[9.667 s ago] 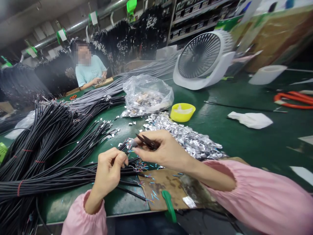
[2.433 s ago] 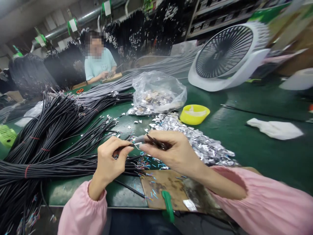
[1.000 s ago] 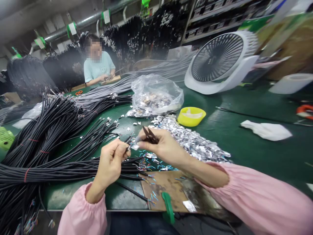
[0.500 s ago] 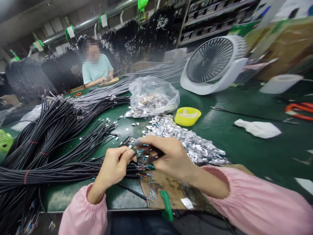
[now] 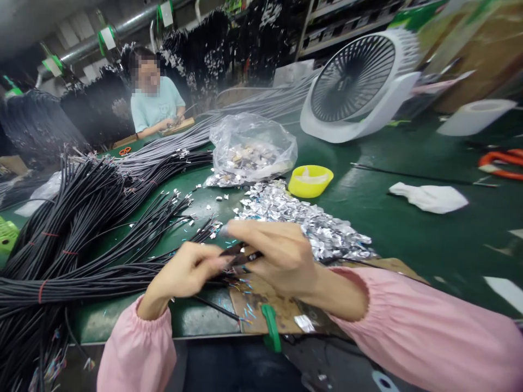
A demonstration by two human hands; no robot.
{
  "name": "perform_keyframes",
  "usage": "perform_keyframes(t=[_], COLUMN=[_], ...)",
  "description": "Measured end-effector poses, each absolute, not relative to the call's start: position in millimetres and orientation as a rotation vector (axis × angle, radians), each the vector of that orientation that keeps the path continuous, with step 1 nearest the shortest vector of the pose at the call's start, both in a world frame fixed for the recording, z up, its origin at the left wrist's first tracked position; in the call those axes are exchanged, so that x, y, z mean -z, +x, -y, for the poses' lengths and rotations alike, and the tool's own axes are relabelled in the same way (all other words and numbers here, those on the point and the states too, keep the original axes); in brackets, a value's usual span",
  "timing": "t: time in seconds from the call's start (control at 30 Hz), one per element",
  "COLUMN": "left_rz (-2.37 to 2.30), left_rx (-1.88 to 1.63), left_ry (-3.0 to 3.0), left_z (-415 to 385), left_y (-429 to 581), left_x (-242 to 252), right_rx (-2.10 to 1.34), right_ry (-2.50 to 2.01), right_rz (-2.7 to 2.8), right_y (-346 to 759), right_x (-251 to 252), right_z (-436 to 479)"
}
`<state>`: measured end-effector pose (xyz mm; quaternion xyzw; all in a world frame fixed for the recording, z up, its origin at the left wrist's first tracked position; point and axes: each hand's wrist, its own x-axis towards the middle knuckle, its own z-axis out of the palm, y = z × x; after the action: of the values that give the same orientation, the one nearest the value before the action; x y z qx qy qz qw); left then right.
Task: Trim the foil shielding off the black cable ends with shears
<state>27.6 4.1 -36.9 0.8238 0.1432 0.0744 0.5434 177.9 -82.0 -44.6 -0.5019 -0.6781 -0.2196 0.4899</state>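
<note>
Though blurry, snips (image 5: 242,256) in R hand (image 5: 281,257)

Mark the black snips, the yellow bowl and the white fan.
black snips (image 5: 240,255), head view, on the dark blades.
yellow bowl (image 5: 305,190), head view, on its front outer wall.
white fan (image 5: 353,78), head view, on the dark front grille.

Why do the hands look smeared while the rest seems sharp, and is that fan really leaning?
Head view, centre: left hand and right hand holding the snips are motion-blurred, while the foil scraps look crisp. Head view, edges: wide-lens distortion tilts the fan; lamp glare streaks the green table.
</note>
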Motion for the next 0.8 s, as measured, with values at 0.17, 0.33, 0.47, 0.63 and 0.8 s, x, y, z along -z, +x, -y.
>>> perform_keyframes(t=[0.17,0.33,0.47,0.63,0.8], left_rz=[-0.314,-0.379,-0.468,-0.557,-0.620], left_rx=[-0.271,-0.644,-0.742,-0.779,-0.779], left_ry=[2.068,2.112,2.079,1.982,2.004], left_z=[-4,-7,-6,-4,-1], left_y=[25,20,21,22,22], left_x=[37,41,45,44,44], right_rx=[0.408,0.131,0.074,-0.007,0.010], right_ry=[-1.478,-1.488,-1.414,-1.109,-1.050], right_rz=[1.430,1.364,1.320,1.546,1.627], right_y=[191,189,183,180,181], right_x=[49,52,48,38,39], right_z=[73,68,71,74,75])
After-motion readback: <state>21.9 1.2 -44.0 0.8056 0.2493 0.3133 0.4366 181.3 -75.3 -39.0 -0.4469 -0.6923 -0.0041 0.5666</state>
